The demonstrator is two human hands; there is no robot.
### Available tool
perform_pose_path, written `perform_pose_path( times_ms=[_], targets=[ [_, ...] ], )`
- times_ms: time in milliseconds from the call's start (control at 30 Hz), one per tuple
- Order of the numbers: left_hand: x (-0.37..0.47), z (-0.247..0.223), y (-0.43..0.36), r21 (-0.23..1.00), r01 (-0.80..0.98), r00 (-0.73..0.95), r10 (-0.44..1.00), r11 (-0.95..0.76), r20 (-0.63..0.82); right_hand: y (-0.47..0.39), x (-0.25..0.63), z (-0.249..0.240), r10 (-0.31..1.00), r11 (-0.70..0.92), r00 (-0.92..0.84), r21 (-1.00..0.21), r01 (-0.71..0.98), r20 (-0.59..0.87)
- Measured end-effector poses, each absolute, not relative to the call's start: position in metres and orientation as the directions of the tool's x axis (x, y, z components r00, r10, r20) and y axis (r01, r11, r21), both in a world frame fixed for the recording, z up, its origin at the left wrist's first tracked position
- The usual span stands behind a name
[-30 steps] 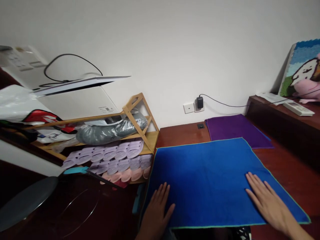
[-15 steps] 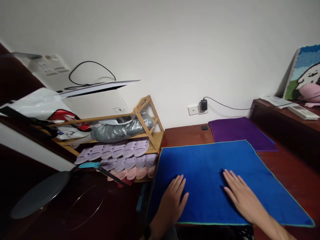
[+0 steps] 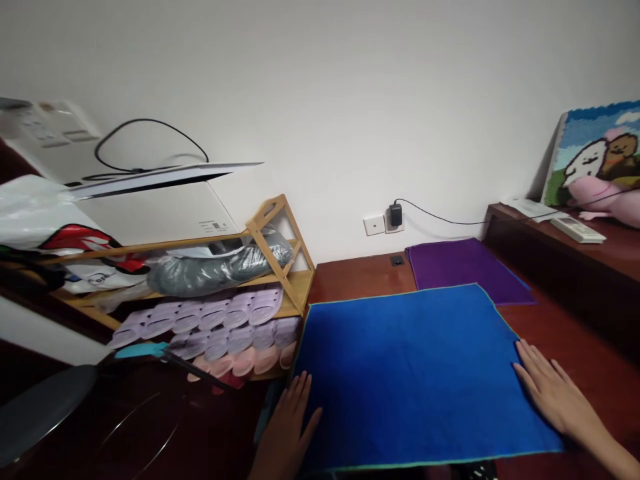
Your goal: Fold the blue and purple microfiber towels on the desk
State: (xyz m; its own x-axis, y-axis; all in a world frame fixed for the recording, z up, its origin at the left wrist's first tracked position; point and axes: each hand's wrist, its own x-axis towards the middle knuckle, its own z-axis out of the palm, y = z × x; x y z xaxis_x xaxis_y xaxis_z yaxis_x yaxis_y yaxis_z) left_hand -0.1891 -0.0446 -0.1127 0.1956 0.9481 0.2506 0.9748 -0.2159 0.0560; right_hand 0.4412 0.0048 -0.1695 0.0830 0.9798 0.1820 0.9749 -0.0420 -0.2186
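Observation:
A blue cloth [image 3: 410, 380] with a light green edge lies spread flat on the dark red table [image 3: 363, 277]. At the cloth's left edge rests my left hand [image 3: 290, 423], fingers stretched out and palm down. My right hand [image 3: 553, 393] lies flat across the right edge, its fingers extended, part on the cloth and part over the table. Neither hand grips anything. Behind the blue cloth lies a folded purple cloth [image 3: 453, 267], its near corner overlapped by the blue one.
Left of the table stands a wooden rack [image 3: 297, 290] with several lilac and pink slippers [image 3: 210, 313]. A white box [image 3: 165, 213] sits on top. A raised shelf [image 3: 575, 263] on the right holds a remote control [image 3: 577, 229], a pink plush toy [image 3: 610, 200] and a picture [image 3: 575, 147]. A black plug [image 3: 395, 215] is in the wall socket.
My hands have moved apart over the blue cloth, the left to its left edge, the right to its right edge. The view has shifted slightly to the right.

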Motion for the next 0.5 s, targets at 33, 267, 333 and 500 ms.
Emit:
perform_pose_path(
  times_ms=[33,267,333,500],
  targets=[
    [-0.191,-0.114,-0.047,0.054,0.975,0.196,0.947,-0.216,0.255,0.006,0.444,-0.168,0.98,-0.055,0.095,-0.225,0.973,0.172],
    [-0.193,-0.119,-0.036,-0.02,0.968,0.245,0.924,-0.25,0.293,0.018,0.439,-0.132,0.975,-0.094,0.155,-0.333,0.938,0.161],
    [-0.182,-0.113,-0.028,-0.014,0.96,0.269,0.911,-0.278,0.314,0.019,0.443,-0.124,0.97,-0.107,0.18,-0.379,0.919,0.163],
    [-0.082,-0.076,-0.015,0.108,0.891,0.384,0.859,-0.441,0.338,0.03,0.459,-0.123,0.952,-0.12,0.257,-0.573,0.811,0.164]
  ],
)
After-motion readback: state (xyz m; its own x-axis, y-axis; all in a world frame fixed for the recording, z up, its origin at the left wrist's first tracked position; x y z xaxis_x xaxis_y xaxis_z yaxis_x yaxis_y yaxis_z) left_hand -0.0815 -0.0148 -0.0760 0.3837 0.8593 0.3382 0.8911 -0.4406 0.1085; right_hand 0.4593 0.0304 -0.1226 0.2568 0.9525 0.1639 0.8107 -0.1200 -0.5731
